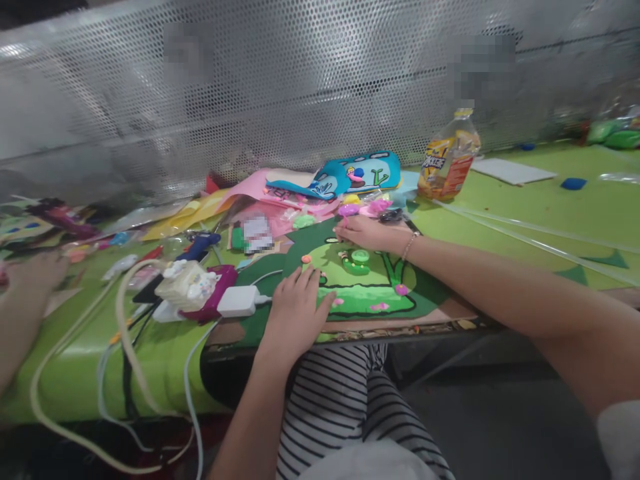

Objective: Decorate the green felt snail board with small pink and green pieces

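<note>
A dark green felt piece (280, 267) with a light green panel (370, 293) and small pink and orange decorations lies at the table's near edge. My left hand (296, 310) rests flat on its left part, fingers stretched out. My right hand (364, 232) sits at the felt's far edge, fingers curled in a pinch by a small pink flower piece (348, 210); whether it grips it I cannot tell. A bracelet circles my right wrist.
A white charger (239, 301), cables, a blue glue gun (200, 247) and a white-and-magenta object lie left. Pink and yellow sheets, a blue felt pouch (360, 172) and a juice bottle (449, 160) stand behind. Another person's arm (20, 307) is far left. Perforated metal screen behind.
</note>
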The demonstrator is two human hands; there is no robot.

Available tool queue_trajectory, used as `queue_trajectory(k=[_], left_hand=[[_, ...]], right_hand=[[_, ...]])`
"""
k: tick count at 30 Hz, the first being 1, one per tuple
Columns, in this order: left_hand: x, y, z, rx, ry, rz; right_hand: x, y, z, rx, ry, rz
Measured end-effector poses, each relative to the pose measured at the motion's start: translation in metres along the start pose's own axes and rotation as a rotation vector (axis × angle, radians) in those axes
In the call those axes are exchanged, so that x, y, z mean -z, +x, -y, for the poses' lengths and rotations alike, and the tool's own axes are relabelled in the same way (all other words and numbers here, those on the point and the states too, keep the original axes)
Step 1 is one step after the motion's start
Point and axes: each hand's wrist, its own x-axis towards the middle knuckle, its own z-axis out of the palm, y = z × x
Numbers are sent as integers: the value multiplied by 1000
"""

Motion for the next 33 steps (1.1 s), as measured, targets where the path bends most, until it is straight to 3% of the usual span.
queue_trajectory(k=[11, 21, 33], left_hand=[[1, 1, -1, 3, 8, 21], [-1, -1, 0, 5, -14, -2], [0, -1, 0, 8, -14, 1]], right_hand=[[0, -1, -2, -2, 58, 26], [-3, 2, -7, -81, 248, 26], [7, -2, -1, -12, 52, 5]])
